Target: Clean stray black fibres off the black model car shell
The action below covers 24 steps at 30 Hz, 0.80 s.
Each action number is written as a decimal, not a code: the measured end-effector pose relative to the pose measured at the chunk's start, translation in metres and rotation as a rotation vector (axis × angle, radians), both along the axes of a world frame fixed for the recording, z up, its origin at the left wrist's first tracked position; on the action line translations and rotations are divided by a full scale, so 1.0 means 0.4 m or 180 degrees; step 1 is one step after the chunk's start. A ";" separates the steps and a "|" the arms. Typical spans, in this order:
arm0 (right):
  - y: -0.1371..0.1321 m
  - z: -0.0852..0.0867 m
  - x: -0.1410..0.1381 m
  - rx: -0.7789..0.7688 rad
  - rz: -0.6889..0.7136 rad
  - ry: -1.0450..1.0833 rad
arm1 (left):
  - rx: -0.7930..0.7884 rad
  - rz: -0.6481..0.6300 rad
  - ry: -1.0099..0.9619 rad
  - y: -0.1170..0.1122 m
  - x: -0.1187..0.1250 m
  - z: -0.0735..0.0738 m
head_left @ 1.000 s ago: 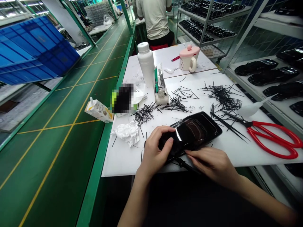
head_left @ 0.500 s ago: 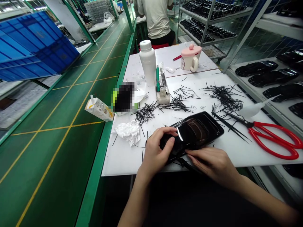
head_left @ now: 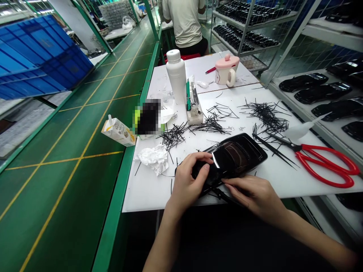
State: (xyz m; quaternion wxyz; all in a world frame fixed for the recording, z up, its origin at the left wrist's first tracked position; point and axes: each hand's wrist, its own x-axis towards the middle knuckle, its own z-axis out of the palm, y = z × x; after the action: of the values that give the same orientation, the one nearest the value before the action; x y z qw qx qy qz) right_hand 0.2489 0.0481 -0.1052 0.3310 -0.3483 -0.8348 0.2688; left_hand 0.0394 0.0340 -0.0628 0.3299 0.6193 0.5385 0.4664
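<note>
A glossy black model car (head_left: 241, 155) lies at a slant near the table's front edge. My left hand (head_left: 191, 177) is closed around its left end, thumb and fingers over the body beside a bright silver strip. At the car's near side, my right hand (head_left: 252, 192) has its fingertips pinched together against the lower edge. What those fingertips hold is too small or hidden to make out. A dark slender object (head_left: 224, 195) extends beneath the right hand; its kind is unclear. Thin black strips (head_left: 266, 115) lie in loose heaps beyond the car.
Red-handled scissors (head_left: 326, 162), black tweezers (head_left: 275, 151) and a white squeeze bottle (head_left: 303, 128) lie right. A white bottle (head_left: 177, 77), lidded mug (head_left: 227, 71), crumpled tissue (head_left: 154, 158) and drink carton (head_left: 119, 131) stand around. Left runs a green conveyor (head_left: 70, 151); right, racks of cars (head_left: 323, 94). A person (head_left: 185, 22) sits ahead.
The view has shifted very slightly. Both hands and the model car keep practically the same positions, with no visible change of grip.
</note>
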 end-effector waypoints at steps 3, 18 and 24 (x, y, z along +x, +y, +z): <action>-0.007 0.007 0.009 -0.0769 -0.0074 0.0034 | 0.0048 0.0006 0.0047 0.000 -0.002 -0.002; -0.002 0.058 0.079 -0.3762 -0.0528 0.1304 | 0.0435 -0.1370 0.0923 0.026 0.093 0.047; 0.015 0.055 0.080 -0.3838 -0.0419 0.1504 | 0.0344 -0.1413 0.0941 0.036 0.089 0.048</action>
State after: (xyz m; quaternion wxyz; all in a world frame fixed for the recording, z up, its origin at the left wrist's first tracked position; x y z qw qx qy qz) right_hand 0.2811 0.0541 -0.0831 0.2680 -0.4549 -0.4191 0.7387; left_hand 0.0749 0.0482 -0.0437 0.3083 0.8003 0.4062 0.3153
